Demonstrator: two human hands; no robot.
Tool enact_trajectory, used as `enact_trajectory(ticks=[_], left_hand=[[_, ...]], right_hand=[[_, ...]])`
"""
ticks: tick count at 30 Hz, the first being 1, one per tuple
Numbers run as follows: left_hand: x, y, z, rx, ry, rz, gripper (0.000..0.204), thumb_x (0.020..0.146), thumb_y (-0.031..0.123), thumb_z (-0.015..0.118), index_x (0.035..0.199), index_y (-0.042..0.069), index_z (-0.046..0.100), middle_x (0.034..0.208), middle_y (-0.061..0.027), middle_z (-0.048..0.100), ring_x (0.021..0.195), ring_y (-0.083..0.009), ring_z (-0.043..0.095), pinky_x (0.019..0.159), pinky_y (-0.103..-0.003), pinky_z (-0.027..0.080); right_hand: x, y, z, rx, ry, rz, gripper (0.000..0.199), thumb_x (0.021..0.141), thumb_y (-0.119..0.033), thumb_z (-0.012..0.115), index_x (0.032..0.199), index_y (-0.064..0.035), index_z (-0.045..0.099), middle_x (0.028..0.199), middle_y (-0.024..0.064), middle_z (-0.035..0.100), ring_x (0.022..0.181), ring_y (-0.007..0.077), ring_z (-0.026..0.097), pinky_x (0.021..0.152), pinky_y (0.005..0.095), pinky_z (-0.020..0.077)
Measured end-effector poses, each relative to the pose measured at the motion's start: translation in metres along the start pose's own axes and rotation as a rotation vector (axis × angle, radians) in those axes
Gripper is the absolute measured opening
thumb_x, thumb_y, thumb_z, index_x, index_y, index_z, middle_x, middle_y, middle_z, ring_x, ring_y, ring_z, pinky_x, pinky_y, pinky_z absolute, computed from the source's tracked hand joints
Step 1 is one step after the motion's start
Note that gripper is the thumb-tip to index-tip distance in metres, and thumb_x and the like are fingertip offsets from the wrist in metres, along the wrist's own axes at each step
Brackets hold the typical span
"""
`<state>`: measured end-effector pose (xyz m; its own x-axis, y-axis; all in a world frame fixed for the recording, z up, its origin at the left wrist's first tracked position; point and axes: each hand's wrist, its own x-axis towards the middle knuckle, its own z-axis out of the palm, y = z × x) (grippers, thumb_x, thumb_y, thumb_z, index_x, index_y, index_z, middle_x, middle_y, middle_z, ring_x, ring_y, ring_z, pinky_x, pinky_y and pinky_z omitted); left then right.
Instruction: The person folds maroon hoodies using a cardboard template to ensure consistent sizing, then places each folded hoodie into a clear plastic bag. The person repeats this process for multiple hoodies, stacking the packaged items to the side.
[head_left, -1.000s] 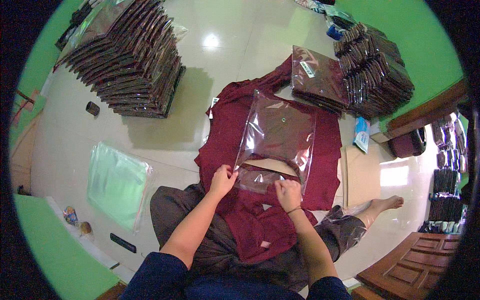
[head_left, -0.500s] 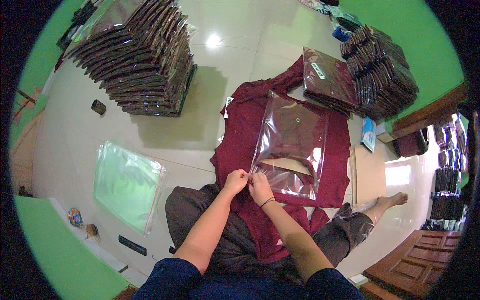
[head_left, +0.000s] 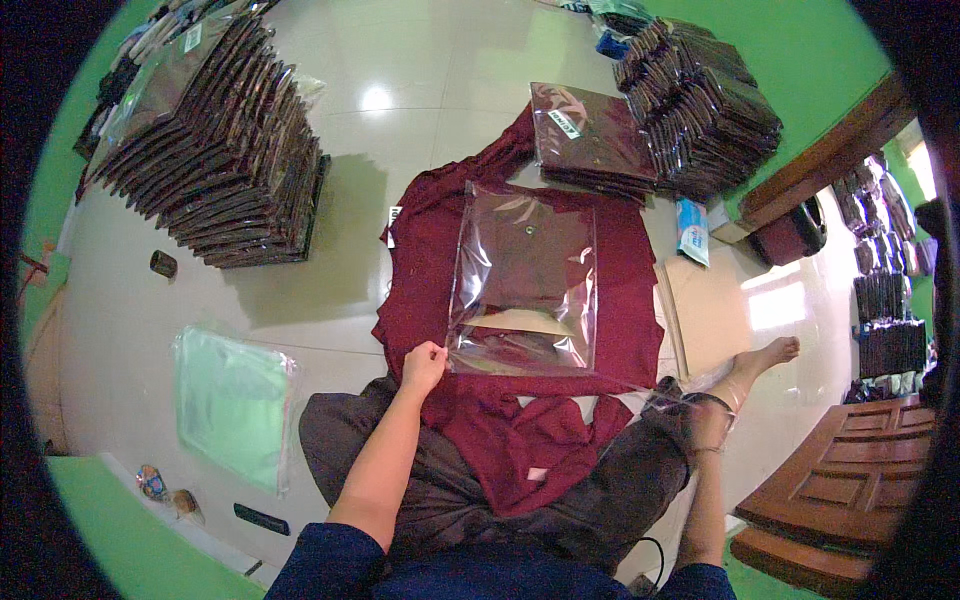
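Observation:
My left hand [head_left: 425, 366] pinches the lower left corner of a clear plastic bag [head_left: 500, 358]. Inside the bag lies a folded dark brown garment [head_left: 525, 262] with a small round button, and a tan card shows through its neck opening. Beneath it a maroon garment [head_left: 418, 290] is spread on the floor, its near part lying over my lap. My right hand [head_left: 708, 425] is out at the right by my shin, blurred, beside thin clear plastic strips [head_left: 668, 400]. Its fingers do not show clearly.
A tall stack of bagged garments [head_left: 230, 150] stands far left; more bagged garments [head_left: 700, 100] are piled far right. Empty clear bags [head_left: 235, 405] lie at left. Cardboard sheets [head_left: 705, 310], a blue-white packet [head_left: 692, 232], a black remote [head_left: 261, 519] and a wooden door [head_left: 840, 480] surround me.
My hands were together at the bag's lower left corner; the right has swung far right to my shin. The left still holds the corner. The view has shifted, and the bag lies flatter.

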<state>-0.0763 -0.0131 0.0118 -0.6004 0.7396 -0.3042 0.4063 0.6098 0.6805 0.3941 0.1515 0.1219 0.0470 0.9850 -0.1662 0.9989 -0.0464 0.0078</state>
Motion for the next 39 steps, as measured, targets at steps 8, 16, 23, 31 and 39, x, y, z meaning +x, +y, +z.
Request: enact_trajectory(ticks=[8,16,23,31,39], left_hand=[[0.017,0.029,-0.014,0.398,0.039,0.829,0.042,0.074,0.003,0.053,0.115,-0.001,0.049,0.123,-0.0139,0.048,0.115,-0.0283,0.044,0.096,-0.039,0.036],[0.045,0.011,-0.034,0.644,-0.295,1.116,0.04,0.071,0.008,0.058,0.109,0.0,0.049,0.124,-0.0144,0.043,0.12,-0.0279,0.04,0.102,-0.039,0.032],[0.058,-0.003,-0.02,0.406,-0.27,1.146,0.012,0.074,0.007,0.06,0.079,0.002,0.051,0.099,-0.0133,0.054,0.099,-0.0319,0.053,0.085,-0.04,0.044],[0.062,0.023,-0.005,0.119,0.039,0.603,0.013,0.085,0.008,0.05,0.075,0.0,0.046,0.071,-0.014,0.052,0.063,-0.0333,0.054,0.059,-0.041,0.044],[0.077,0.035,0.006,0.339,0.151,0.307,0.023,0.089,0.019,0.047,0.079,-0.001,0.051,0.07,-0.0188,0.057,0.064,-0.0371,0.058,0.057,-0.044,0.044]], right_hand=[[0.025,0.012,0.04,-0.072,0.354,-0.531,0.043,0.077,-0.01,0.048,0.119,-0.0028,0.048,0.116,0.0191,0.051,0.107,0.0341,0.048,0.093,0.0409,0.0376],[0.039,-0.146,0.074,0.146,0.191,-1.15,0.031,0.079,-0.011,0.05,0.11,-0.0082,0.052,0.118,0.0141,0.047,0.116,0.0301,0.043,0.098,0.0409,0.0352],[0.079,-0.146,0.101,0.364,-0.132,-1.336,0.013,0.082,-0.014,0.049,0.09,-0.0046,0.053,0.103,0.014,0.051,0.095,0.0288,0.054,0.084,0.0371,0.0456],[0.087,-0.179,0.111,0.471,0.068,-0.94,0.009,0.084,-0.015,0.049,0.088,-0.0063,0.05,0.083,0.011,0.052,0.063,0.0315,0.057,0.053,0.0414,0.0492],[0.089,-0.224,0.115,0.392,0.028,-0.39,0.016,0.086,-0.021,0.046,0.09,-0.0049,0.047,0.072,0.0225,0.059,0.064,0.0407,0.058,0.059,0.0491,0.0467]])
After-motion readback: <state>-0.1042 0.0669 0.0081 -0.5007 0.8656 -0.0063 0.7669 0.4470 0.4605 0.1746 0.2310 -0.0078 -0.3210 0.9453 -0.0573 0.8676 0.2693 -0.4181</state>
